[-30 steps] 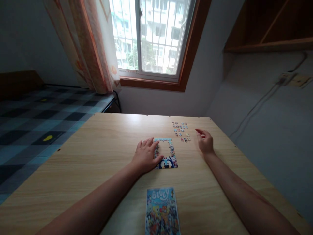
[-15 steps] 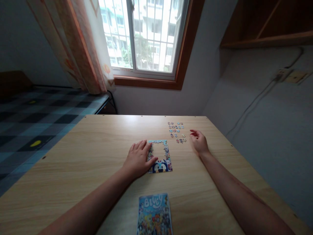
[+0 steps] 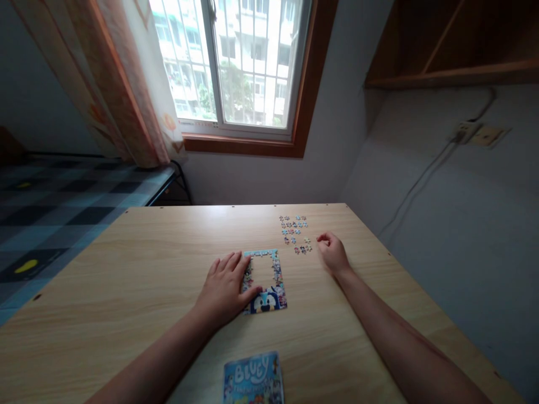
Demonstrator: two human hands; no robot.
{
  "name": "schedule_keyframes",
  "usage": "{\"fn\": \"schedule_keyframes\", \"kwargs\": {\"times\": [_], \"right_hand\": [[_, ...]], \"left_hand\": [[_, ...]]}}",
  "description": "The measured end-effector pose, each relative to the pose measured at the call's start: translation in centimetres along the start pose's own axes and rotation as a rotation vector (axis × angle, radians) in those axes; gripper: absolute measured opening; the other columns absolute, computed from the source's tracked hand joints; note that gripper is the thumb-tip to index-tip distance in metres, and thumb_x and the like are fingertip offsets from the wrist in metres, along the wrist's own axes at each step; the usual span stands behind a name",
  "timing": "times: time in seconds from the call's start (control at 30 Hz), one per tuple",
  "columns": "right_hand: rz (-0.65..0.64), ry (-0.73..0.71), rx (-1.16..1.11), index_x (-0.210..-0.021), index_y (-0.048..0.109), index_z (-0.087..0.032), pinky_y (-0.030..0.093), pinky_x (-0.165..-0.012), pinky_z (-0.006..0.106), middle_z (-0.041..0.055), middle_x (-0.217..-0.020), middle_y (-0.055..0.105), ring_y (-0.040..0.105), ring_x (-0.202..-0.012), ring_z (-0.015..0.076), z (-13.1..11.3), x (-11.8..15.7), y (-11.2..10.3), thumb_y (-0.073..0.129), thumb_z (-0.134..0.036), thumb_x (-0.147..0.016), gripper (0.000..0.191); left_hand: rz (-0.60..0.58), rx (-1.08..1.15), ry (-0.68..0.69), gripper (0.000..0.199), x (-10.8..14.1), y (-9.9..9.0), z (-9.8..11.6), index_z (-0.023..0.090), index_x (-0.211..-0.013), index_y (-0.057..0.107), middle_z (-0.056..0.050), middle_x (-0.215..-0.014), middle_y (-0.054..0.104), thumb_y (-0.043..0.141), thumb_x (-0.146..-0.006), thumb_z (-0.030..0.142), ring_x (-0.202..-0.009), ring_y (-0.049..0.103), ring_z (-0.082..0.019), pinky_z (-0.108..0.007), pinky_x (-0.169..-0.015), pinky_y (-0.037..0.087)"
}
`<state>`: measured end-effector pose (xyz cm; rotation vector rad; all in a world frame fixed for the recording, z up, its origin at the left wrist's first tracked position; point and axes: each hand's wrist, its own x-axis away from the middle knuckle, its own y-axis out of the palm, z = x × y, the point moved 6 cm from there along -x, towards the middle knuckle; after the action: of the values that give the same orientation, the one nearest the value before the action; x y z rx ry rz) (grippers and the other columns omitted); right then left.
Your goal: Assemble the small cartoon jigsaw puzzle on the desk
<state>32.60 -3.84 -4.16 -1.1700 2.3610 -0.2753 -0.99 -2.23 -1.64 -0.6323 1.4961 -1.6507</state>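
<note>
My left hand (image 3: 225,289) lies flat with fingers spread, its thumb and fingertips on the left side of a partly assembled puzzle (image 3: 269,302). The puzzle has a filled border and lower part with a blue dog face, around an open middle. My right hand (image 3: 333,253) rests on the table right of the loose pieces, its fingers curled in; whether something small is inside is hidden. Several loose puzzle pieces (image 3: 291,231) lie in rows beyond the puzzle, to its right.
A blue Bluey box (image 3: 253,379) lies at the near edge of view on the wooden table (image 3: 168,247). Behind are a window (image 3: 252,73) and curtain (image 3: 122,84). A checkered bed (image 3: 84,185) stands left; a cable (image 3: 415,182) hangs on the right wall.
The view has shifted, so the table things appear lower and further left. The fingers of my right hand have curled in more. My left hand stays on the puzzle.
</note>
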Motion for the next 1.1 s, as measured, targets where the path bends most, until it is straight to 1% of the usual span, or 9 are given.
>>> {"fn": "schedule_keyframes", "kwargs": {"times": [0.07,0.23,0.43,0.53,0.63,0.77,0.9,1.0,1.1], "right_hand": [[-0.023,-0.015,-0.016,-0.075,0.06,-0.021,0.043,-0.057,0.026,0.0025,-0.071,0.066,0.054,-0.059,0.0167,-0.1,0.1,0.2,0.051,-0.028,-0.068,0.013],[-0.033,-0.027,0.009,-0.074,0.059,-0.021,0.046,-0.064,0.027,0.0039,-0.077,0.068,0.058,-0.067,0.018,-0.1,-0.1,0.3,0.05,-0.028,-0.068,0.013],[-0.029,0.0,0.043,-0.079,0.065,-0.019,0.042,-0.06,0.026,0.0039,-0.075,0.067,0.052,-0.061,0.0165,-0.2,-0.2,0.2,0.049,-0.027,-0.066,0.023],[-0.014,0.016,0.054,-0.084,0.068,-0.017,0.042,-0.061,0.025,0.0054,-0.084,0.071,0.054,-0.063,0.0158,-0.2,-0.2,0.3,0.047,-0.028,-0.066,0.029],[-0.003,0.029,0.051,-0.089,0.07,-0.016,0.043,-0.063,0.025,0.0064,-0.092,0.072,0.055,-0.066,0.0157,-0.1,-0.3,0.4,0.046,-0.027,-0.066,0.035],[0.008,0.037,0.069,-0.092,0.072,-0.016,0.043,-0.064,0.026,0.0062,-0.089,0.072,0.054,-0.064,0.016,0.0,-0.5,0.2,0.046,-0.026,-0.065,0.038],[0.024,0.033,0.113,-0.095,0.072,-0.015,0.043,-0.064,0.026,0.0052,-0.083,0.071,0.052,-0.06,0.0154,0.4,-0.5,-0.3,0.048,-0.024,-0.067,0.039],[0.024,0.038,0.162,-0.1,0.073,-0.015,0.042,-0.063,0.027,0.0034,-0.08,0.07,0.048,-0.056,0.014,1.1,-0.7,-0.5,0.048,-0.022,-0.068,0.041],[0.01,0.018,0.211,-0.099,0.073,-0.015,0.044,-0.068,0.027,0.0036,-0.078,0.07,0.053,-0.061,0.0158,1.3,-1.0,-0.5,0.048,-0.021,-0.07,0.039]], "left_hand": [[-0.012,-0.001,-0.004,0.073,0.0,0.0,0.0,0.024,-0.146,0.05,-0.013,-0.155,0.046,0.059,-0.086,0.065,-0.145,0.038,-0.036,-0.057,-0.121,0.027],[-0.012,-0.015,-0.004,0.073,0.0,-0.1,0.1,0.025,-0.146,0.049,-0.012,-0.156,0.046,0.058,-0.086,0.066,-0.146,0.038,-0.035,-0.056,-0.12,0.027],[-0.025,-0.019,-0.007,0.075,-0.1,-0.3,0.3,0.023,-0.148,0.049,-0.013,-0.157,0.045,0.059,-0.087,0.065,-0.146,0.037,-0.034,-0.056,-0.121,0.027],[-0.031,-0.015,-0.01,0.076,0.0,-0.3,0.3,0.021,-0.148,0.05,-0.014,-0.157,0.045,0.059,-0.087,0.065,-0.146,0.037,-0.035,-0.057,-0.12,0.026],[-0.018,-0.003,-0.004,0.071,-0.1,-0.3,0.1,0.02,-0.148,0.05,-0.014,-0.156,0.045,0.056,-0.089,0.061,-0.146,0.037,-0.034,-0.057,-0.12,0.026],[0.025,0.066,-0.03,0.061,-0.4,-0.2,-0.4,0.018,-0.145,0.054,-0.014,-0.152,0.05,0.046,-0.096,0.054,-0.143,0.043,-0.033,-0.054,-0.119,0.029],[0.109,0.172,-0.04,0.054,-0.7,-0.5,-0.6,0.014,-0.139,0.058,-0.015,-0.146,0.056,0.039,-0.1,0.047,-0.136,0.049,-0.032,-0.051,-0.116,0.035],[0.175,0.268,-0.032,0.051,-1.1,-0.6,-0.9,0.015,-0.134,0.061,-0.014,-0.139,0.062,0.036,-0.102,0.044,-0.132,0.053,-0.029,-0.048,-0.114,0.038],[0.226,0.369,-0.043,0.049,-1.4,-0.8,-1.4,0.012,-0.129,0.064,-0.015,-0.132,0.066,0.036,-0.102,0.042,-0.126,0.057,-0.029,-0.046,-0.111,0.041]]}}
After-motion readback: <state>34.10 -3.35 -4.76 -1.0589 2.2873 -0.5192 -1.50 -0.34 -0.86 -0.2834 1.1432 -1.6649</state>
